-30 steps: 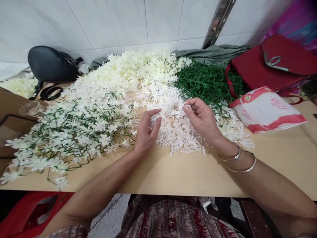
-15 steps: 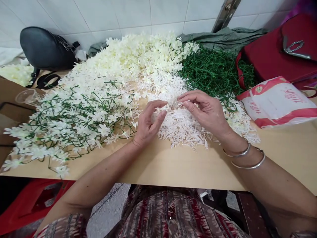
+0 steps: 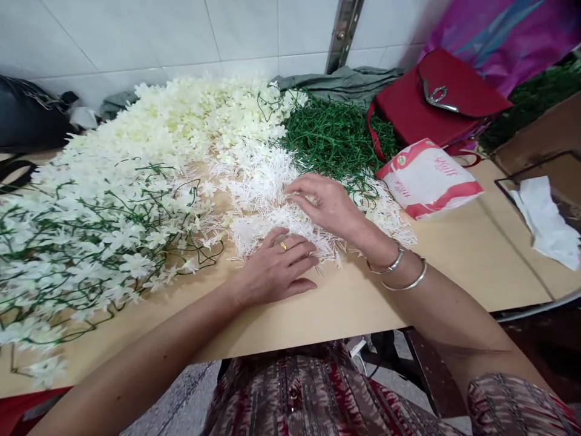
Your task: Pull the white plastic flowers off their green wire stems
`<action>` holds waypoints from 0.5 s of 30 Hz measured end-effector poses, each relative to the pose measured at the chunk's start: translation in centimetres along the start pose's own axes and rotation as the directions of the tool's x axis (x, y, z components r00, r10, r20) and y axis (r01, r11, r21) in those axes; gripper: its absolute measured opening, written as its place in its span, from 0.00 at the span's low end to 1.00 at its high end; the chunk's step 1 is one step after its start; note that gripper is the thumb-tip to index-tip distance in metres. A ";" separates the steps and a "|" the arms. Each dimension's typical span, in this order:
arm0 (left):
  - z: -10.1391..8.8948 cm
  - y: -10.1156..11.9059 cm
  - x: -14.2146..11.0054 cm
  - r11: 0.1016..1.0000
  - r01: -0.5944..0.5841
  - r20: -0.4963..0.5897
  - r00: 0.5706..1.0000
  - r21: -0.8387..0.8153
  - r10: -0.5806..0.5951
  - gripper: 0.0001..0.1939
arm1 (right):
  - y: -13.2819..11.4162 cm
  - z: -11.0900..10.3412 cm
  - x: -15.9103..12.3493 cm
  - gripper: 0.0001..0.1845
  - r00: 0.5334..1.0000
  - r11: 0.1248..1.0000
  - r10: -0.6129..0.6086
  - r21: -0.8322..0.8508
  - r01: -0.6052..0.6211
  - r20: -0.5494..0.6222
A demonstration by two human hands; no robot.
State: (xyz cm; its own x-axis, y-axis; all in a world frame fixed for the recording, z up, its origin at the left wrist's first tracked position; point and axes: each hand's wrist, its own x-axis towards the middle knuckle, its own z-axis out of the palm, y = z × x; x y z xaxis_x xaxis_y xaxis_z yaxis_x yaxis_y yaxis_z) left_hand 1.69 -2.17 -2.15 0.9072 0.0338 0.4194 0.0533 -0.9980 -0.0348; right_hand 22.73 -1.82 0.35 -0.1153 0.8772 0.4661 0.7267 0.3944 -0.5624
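Observation:
A heap of thin white plastic flower stamens (image 3: 254, 188) lies loose on the table. My left hand (image 3: 281, 263) rests palm down over its near edge, fingers stretched out and a gold ring on one. Just beyond and to the right, my right hand (image 3: 327, 203) reaches over the same heap, thumb and fingertips brought close in a pinch. Whatever is between those fingertips is too small to make out against the white. White artificial flowers on green stems (image 3: 136, 224) spread to the left. A tangle of bare green stems (image 3: 336, 136) lies behind my right hand.
Loose cream-white petals (image 3: 181, 115) are piled along the tiled wall. At the right stand a red bag (image 3: 440, 97) and a white-and-red packet (image 3: 431, 178). Crumpled white tissue (image 3: 544, 224) lies farther right. A black bag (image 3: 31, 115) sits at the far left.
My left hand has turned from raised and half curled to palm down, moving nearer the table's front edge. The right hand stays over the stamens. The view has swung to the right.

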 end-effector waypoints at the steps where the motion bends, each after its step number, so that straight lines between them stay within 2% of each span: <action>1: 0.3 -0.1 0.0 0.999 0.047 0.034 0.998 -0.022 -0.046 0.16 | -0.1 -0.7 0.0 0.11 0.999 0.998 0.042 -0.050 -0.044 -0.026; 4: 0.7 -0.3 -0.2 0.984 0.173 0.058 0.984 -0.051 -0.171 0.15 | -0.6 -2.9 -1.1 0.14 0.985 0.937 0.170 -0.308 -0.166 -0.014; 7: 0.7 -0.1 -0.4 0.966 0.257 0.045 0.966 -0.034 -0.255 0.14 | -0.7 -4.3 -4.3 0.21 0.975 0.851 0.223 -0.488 -0.193 0.003; 12: 0.7 0.4 -0.4 0.952 0.306 0.008 0.952 -0.015 -0.306 0.12 | 2.4 -3.9 -11.3 0.38 0.972 0.821 0.222 -0.524 -0.228 -0.076; 15: 0.6 0.5 -0.2 0.961 0.276 -0.010 0.961 -0.001 -0.276 0.11 | 4.5 -3.2 -13.3 0.42 0.970 0.848 0.236 -0.478 -0.232 -0.052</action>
State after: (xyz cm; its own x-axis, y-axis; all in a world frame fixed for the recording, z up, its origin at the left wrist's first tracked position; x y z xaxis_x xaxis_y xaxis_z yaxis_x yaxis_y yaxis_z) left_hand 1.81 -2.63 -2.83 0.8530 0.3071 0.4220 0.3010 -0.9500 0.0830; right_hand 29.67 -12.62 -6.22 0.0949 0.9298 0.3556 0.9660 0.0003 -0.2585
